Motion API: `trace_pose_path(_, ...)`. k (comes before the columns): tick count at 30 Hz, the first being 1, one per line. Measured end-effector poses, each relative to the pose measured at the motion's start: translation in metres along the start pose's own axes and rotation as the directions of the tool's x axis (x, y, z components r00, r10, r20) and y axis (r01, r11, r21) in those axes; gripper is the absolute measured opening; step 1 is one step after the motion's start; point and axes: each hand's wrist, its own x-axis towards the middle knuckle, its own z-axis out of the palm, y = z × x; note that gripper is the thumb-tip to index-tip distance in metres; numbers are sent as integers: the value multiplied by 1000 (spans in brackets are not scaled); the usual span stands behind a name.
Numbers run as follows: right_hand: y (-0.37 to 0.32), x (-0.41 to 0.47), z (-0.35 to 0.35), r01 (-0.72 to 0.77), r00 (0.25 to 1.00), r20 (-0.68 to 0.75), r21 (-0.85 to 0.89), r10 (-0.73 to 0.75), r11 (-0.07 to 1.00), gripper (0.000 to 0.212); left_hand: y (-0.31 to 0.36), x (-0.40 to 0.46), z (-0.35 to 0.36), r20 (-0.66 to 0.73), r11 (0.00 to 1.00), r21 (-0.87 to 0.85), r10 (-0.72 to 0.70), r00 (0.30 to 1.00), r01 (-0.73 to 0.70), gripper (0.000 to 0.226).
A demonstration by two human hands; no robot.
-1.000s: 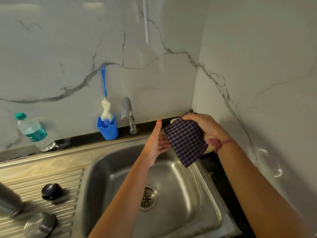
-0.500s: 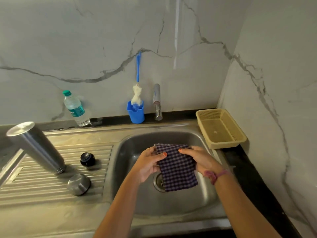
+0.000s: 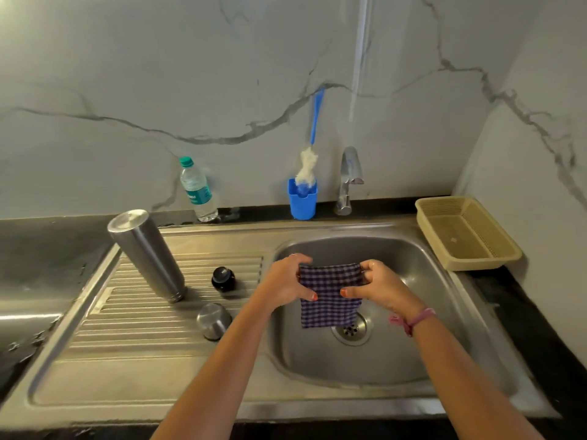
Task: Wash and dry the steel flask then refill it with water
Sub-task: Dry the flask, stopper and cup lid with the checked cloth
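Observation:
The steel flask [image 3: 146, 254] stands upside down on the ribbed drainboard [image 3: 133, 325], left of the sink basin [image 3: 413, 338]. Its black stopper [image 3: 223, 278] and steel cap [image 3: 213, 320] lie on the drainboard beside it. Over the basin, my left hand [image 3: 287, 281] and my right hand [image 3: 381, 285] each grip a top corner of a folded blue checked cloth [image 3: 330, 296], holding it stretched between them above the drain [image 3: 351, 328]. The tap [image 3: 347, 181] at the back shows no water running.
A plastic water bottle [image 3: 197, 190] leans at the back wall. A blue holder [image 3: 302, 201] with a blue-handled bottle brush [image 3: 309, 154] stands left of the tap. A beige plastic basket [image 3: 467, 233] sits on the counter, right of the basin.
The cloth came down from near the basket at the right to over the basin. Both hands have spread apart and pulled it flat. My view has swung left and down.

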Motion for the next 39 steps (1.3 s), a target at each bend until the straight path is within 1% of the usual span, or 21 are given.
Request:
trace_pose_path(1,-4,-2,6,17,1000,-23,-10,-17,1000,70,-1,-3,-5,-6,996,86,35,999,-35,84)
trace_pose_path(2,-8,-2,13,36,998,-54,-26,-38,999,70,-1,-6,-10,-20,989,135,56,998,-53,79)
trace_pose_path(5,-19,-5,30,127,982,-129,-106,-140,986,72,-3,-12,-26,-93,969,235,99,991,-75,69)
trace_pose_path(7,-29,-8,38,193,971,-112,-168,-213,967,70,-7,-15,-38,-142,960,268,122,982,-81,64)
trace_pose_path(9,-37,-11,46,246,959,-64,-289,-275,925,58,-11,-17,-49,-166,957,271,150,975,-101,59)
trace_pose_path(10,-41,-12,49,262,955,-39,-343,-292,902,52,-13,-18,-53,-164,946,299,180,970,-125,54)
trace_pose_path(12,-48,-13,54,269,957,12,-411,-290,871,45,-15,-23,-62,-151,923,347,229,962,-166,41)
trace_pose_path(15,-57,-15,61,282,957,73,-474,-282,834,38,-18,-29,-72,-139,918,340,265,954,-205,28)
trace_pose_path(17,-62,-14,65,286,956,103,-537,-274,794,34,-22,-32,-78,-127,914,343,272,954,-215,26)
trace_pose_path(20,-67,-10,69,256,965,114,-615,-237,746,35,-29,-34,-88,-119,927,316,252,960,-204,26)
trace_pose_path(22,-73,-9,69,270,960,108,-608,-259,747,34,-32,-36,-95,-104,934,295,240,965,-201,26)
trace_pose_path(23,-77,-11,69,285,956,108,-557,-273,780,32,-34,-38,-98,-96,943,265,231,968,-199,25)
trace_pose_path(26,-89,-15,70,282,958,129,-265,-256,922,26,-34,-44,-107,-61,977,97,196,979,-189,17)
trace_pose_path(28,-92,-13,71,263,960,124,-103,-250,959,34,-31,-49,-109,-29,983,-24,182,983,-182,10)
trace_pose_path(30,-92,-10,74,239,963,106,97,-249,966,43,-29,-53,-109,-25,968,-205,141,990,-143,8)
trace_pose_path(31,-91,-10,76,229,960,107,223,-257,948,44,-28,-55,-110,-18,940,-323,108,994,-108,11)
trace_pose_path(33,-85,-12,85,200,949,121,483,-291,852,50,-27,-57,-111,13,844,-535,57,998,-41,21)
trace_pose_path(35,-75,-13,97,130,946,133,681,-296,721,73,-27,-57,-112,28,760,-649,20,999,3,24)
trace_pose_path(36,-68,-11,104,97,949,140,722,-282,685,84,-27,-57,-113,29,740,-673,1,1000,19,23)
trace_pose_path(37,-63,-10,111,72,953,151,731,-263,678,91,-28,-57,-112,31,731,-681,-17,999,34,22)
trace_pose_path(39,-59,-10,123,42,956,178,707,-234,706,93,-31,-55,-111,44,736,-674,-44,998,62,21)
